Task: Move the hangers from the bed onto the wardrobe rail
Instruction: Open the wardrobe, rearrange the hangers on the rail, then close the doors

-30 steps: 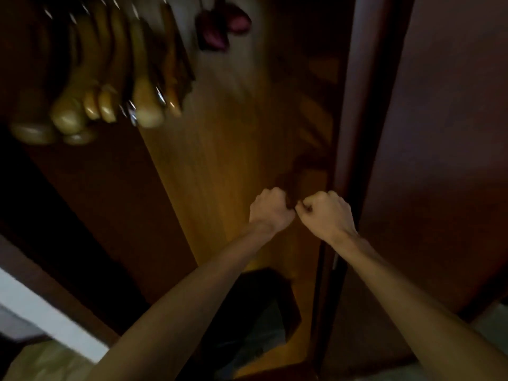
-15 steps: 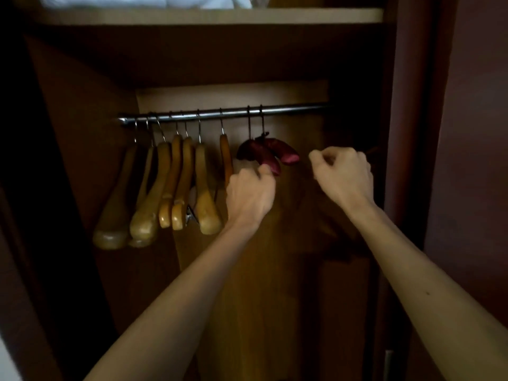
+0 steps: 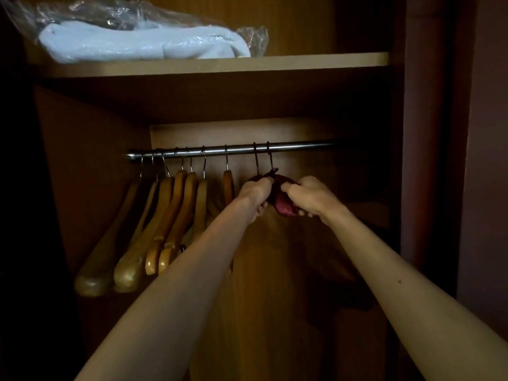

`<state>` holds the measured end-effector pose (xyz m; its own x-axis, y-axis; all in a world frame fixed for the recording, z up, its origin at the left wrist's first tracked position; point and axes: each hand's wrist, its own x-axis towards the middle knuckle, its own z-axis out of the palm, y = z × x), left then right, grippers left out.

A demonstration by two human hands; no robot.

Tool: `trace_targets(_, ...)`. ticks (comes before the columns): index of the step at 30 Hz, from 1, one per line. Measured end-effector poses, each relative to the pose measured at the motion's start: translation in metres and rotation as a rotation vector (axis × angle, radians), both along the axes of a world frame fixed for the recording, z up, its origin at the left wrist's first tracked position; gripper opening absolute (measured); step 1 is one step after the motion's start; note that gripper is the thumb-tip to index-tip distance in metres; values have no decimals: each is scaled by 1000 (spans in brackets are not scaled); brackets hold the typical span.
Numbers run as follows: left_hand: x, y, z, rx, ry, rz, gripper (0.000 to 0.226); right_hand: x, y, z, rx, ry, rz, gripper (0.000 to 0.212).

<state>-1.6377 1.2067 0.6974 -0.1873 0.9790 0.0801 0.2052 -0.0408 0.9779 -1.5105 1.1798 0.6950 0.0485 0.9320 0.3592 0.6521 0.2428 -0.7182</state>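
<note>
— Bare forearms reach in from the near edge, both angled up toward the middle of the wardrobe. What are the hands doing?

— The left hand (image 3: 255,192) has its fingers curled round the left part of a dark red padded hanger (image 3: 281,206), and the right hand (image 3: 308,195) curls round its right part. So each grip is clamped on that hanger, knuckles toward the camera.

— Is it on the rail yet?

— Two dark hooks sit over the rail (image 3: 233,150) right above the hands, so two red hangers seem to hang there together; in the dim light I cannot tell which hook belongs to the one being held.

— And the others?

— Wooden hangers (image 3: 165,229) hang in a bunch to the left on the same rail, tilted with their near ends low. One more wooden hanger (image 3: 228,185) hangs alone, between that bunch and the left hand.

— Anything further back?

— The wooden back panel (image 3: 275,298) behind the rail, and above it a shelf (image 3: 302,61) with a pale folded cloth in a clear plastic bag (image 3: 143,44) lying on its left part.
</note>
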Motion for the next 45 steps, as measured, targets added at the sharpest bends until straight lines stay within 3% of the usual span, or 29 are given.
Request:
trace_targets(5,-1,9,11,63,-75,9,27,-3,6,13,33,35,-5,31)
trace_targets(9,-8,24,33,35,-118,15,22,-12,14,36,56,36,-12,36)
trace_targets(15,-6,46,23,-62,-161,24,31,-14,27,33,27,-2,-16,36)
trace_targets(22,18,19,-48,-112,-254,21,19,2,16,-50,-48,9,-21,37)
trace_targets(33,3,-61,-227,-368,-356,-299,47,4,-95,-218,-169,20,107,45)
trace_targets(38,-28,-99,-278,-451,-392,-364,29,0,-119,-282,-262,70,206,48)
trace_targets(43,-75,-122,-301,-534,-269,-413,59,11,-103,-302,-192,-51,219,39)
trace_targets(45,-93,-129,-304,-592,-207,-458,70,18,-88,-302,-158,-151,225,53)
